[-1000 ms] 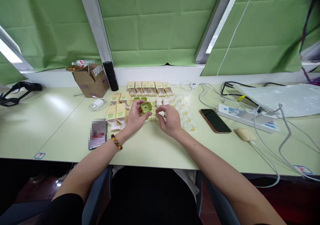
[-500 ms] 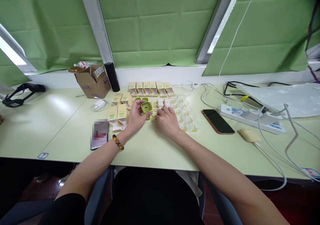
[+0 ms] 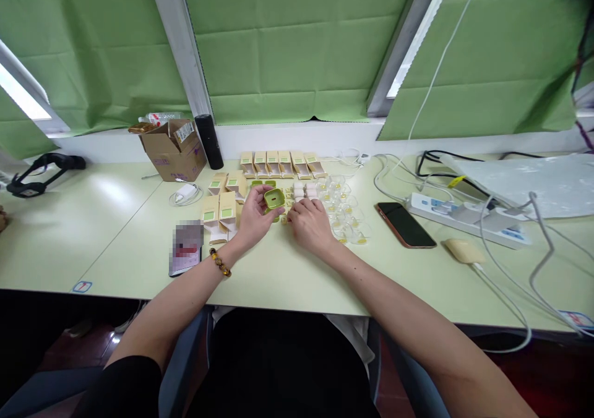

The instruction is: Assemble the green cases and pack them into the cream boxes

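Note:
Between the thumb and fingers of my left hand (image 3: 254, 217) is a small green square container (image 3: 275, 199), its hollow side tilted up and a small slot in its floor. My right hand (image 3: 310, 225) is low over the table just to the right, fingers curled together by a group of small yellowish pieces (image 3: 289, 203); what the fingertips pinch, if anything, is hidden. Behind my right hand stand small pinkish-white blocks (image 3: 305, 190). Several clear plastic covers (image 3: 346, 211) with yellow bits lie right of it. More green containers (image 3: 263, 183) sit partly hidden behind my left hand.
Open small cartons (image 3: 219, 214) stand left of my hands, with a row of cartons (image 3: 283, 163) at the back. A phone (image 3: 406, 225), power strip (image 3: 464, 217) and cables lie right. Another phone (image 3: 186, 248), a cardboard box (image 3: 174, 152) and a black cylinder (image 3: 208, 141) are left.
Little differs. The green container in my left hand is tilted slightly differently, and my right hand stays by the small yellowish pieces. The whole view has shifted very slightly.

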Tool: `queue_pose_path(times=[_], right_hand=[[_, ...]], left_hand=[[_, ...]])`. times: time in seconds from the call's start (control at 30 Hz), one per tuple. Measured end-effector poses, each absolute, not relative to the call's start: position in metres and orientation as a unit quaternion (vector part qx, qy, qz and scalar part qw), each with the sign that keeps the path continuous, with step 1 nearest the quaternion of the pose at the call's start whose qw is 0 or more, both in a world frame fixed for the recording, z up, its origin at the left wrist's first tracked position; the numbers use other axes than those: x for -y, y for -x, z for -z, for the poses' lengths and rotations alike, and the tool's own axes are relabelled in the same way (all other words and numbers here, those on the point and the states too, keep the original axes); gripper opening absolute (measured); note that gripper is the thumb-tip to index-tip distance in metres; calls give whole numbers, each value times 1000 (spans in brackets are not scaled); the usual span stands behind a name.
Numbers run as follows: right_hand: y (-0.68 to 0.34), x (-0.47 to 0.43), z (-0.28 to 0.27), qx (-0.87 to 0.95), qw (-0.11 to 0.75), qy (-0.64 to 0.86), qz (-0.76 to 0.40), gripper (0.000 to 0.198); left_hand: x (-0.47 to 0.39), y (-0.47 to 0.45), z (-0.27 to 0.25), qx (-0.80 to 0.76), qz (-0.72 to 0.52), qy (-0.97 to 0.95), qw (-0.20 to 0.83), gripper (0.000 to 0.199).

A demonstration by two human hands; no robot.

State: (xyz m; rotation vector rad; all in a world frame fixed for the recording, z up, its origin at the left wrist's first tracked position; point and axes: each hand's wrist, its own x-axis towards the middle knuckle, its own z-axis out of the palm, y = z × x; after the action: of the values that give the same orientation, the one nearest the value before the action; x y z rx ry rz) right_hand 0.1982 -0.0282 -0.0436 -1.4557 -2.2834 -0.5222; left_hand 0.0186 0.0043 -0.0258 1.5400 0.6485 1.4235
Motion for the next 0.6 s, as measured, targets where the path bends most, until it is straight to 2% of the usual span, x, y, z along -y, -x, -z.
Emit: queue_pose_path(times=[0.13,0.3,0.33,0.43,0.6], right_hand=[[-205,33,29,784,328,523,63,17],[-217,31,13,629,566,487,-214,4],[-218,29,10,592,595,474,-266,9],[-220,27,5,517,650,432,-351,25],[-221,26,2,494,689,378,-373,39]], left_hand=[[-7,-18,26,-253,-577,-621,467,62],[-8,-16,26,-257,-557,-632,473,58],[-7,-15,26,-261,-553,-635,472,57],[-8,-12,28,-277,-541,-642,467,59],[-9,-11,30,-272,-542,-639,472,66]])
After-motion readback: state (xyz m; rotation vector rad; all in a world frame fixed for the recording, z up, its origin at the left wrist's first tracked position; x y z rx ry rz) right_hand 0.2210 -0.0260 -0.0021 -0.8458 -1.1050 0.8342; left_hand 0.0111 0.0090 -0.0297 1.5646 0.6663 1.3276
